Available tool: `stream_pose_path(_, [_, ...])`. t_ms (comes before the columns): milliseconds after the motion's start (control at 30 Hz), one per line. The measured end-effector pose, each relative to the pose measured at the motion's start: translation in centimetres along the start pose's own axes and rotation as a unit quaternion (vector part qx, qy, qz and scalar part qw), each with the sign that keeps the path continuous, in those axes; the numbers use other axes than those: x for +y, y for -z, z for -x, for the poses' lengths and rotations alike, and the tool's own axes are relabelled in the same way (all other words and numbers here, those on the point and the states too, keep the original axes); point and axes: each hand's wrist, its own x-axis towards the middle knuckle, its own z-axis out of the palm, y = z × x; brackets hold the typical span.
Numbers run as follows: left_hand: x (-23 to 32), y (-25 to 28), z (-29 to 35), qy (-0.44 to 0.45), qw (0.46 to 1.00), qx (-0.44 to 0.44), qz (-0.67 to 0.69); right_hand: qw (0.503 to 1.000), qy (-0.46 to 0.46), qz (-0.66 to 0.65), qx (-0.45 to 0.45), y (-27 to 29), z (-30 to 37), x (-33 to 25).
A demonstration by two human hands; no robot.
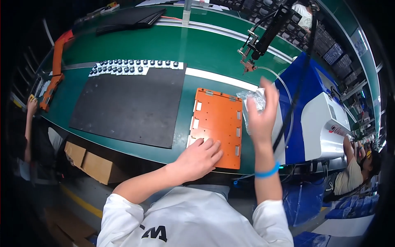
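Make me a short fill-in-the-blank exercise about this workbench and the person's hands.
1. The flat panel under the left hand is coloured ____.
2. A blue wristband circles the person's ____ wrist.
3. The black mat lies to the ____ of that panel.
4. The small dark parts along the mat's far edge stand in ____ rows.

Missing words: orange; right; left; two.
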Motion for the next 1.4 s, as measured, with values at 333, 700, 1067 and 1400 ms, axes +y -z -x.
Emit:
stream_pose_path(333, [1.1, 0.3, -3.6, -0.191, 0.941, -0.167, -0.226, 0.976, -0.093, 0.077, -0.183, 5.1, 16.1, 1.2])
stream_pose_path(700, [-6.7, 13.1, -12.0, 0.024, 0.973, 0.170, -0.154, 0.962, -0.108, 0.013, -0.249, 7.8, 16.0, 2.5])
stream_pose_path(1067, [-18.8, 4.8, -17.5, 0.265, 0.708, 0.374, 0.538, 0.942, -0.313, 0.104, -0.066, 3.3, 4.9, 4.6])
stream_pose_path(1400, [-18.9, 1.3, -13.4, 0.352, 0.718, 0.260, 0.540, 0.876, -0.405, 0.124, -0.233, -0.3, 3.5, 7.6])
